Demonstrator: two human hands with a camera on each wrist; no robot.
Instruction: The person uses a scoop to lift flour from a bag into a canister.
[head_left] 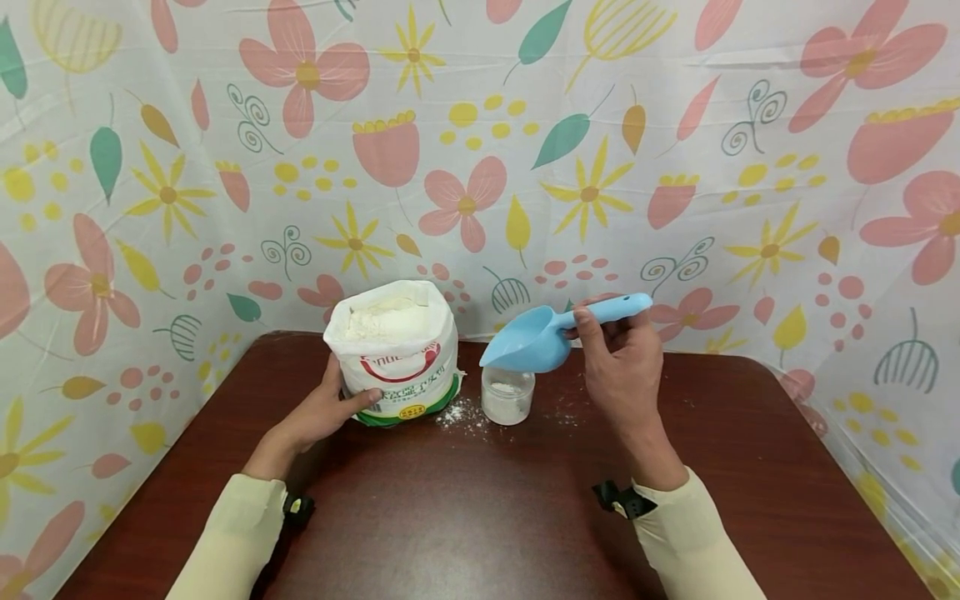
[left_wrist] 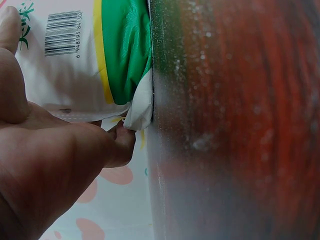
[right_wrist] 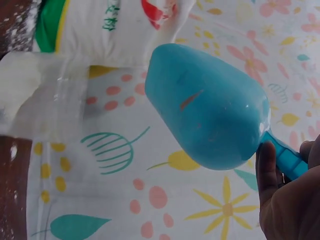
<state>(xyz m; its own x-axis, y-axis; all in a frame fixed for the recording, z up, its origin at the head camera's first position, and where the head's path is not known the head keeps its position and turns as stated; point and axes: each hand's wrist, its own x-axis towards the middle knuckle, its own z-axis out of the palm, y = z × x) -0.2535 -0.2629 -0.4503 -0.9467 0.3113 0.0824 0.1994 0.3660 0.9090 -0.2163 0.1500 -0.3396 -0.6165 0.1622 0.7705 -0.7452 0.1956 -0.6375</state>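
Worktop (head_left: 465, 517) dusted with powder (head_left: 459, 417). I note left fingers (head_left: 332, 377) gripping bag (head_left: 401, 385), right fingers (head_left: 592, 335) gripping scoop (head_left: 536, 346) over jar (head_left: 492, 405). Jar part-filled, headspace left; scoop load unclear.

Scoop (head_left: 528, 337) smooth plastic, glossy highlights on the bowl; jar (head_left: 507, 407) clear and smooth, glass or plastic can't tell; bag (head_left: 397, 367) plastic-looking, creased, with a shiny green base band (left_wrist: 125, 50). Table (head_left: 480, 517) wood-look, streaky grain, polished with a soft sheen, and the spilled powder (head_left: 461, 417) on it fine, matt, a bit clumpy. Backdrop sheet (head_left: 675, 258) thin, cloth-like, lightly wrinkled; sleeves (head_left: 243, 517) matt cloth.
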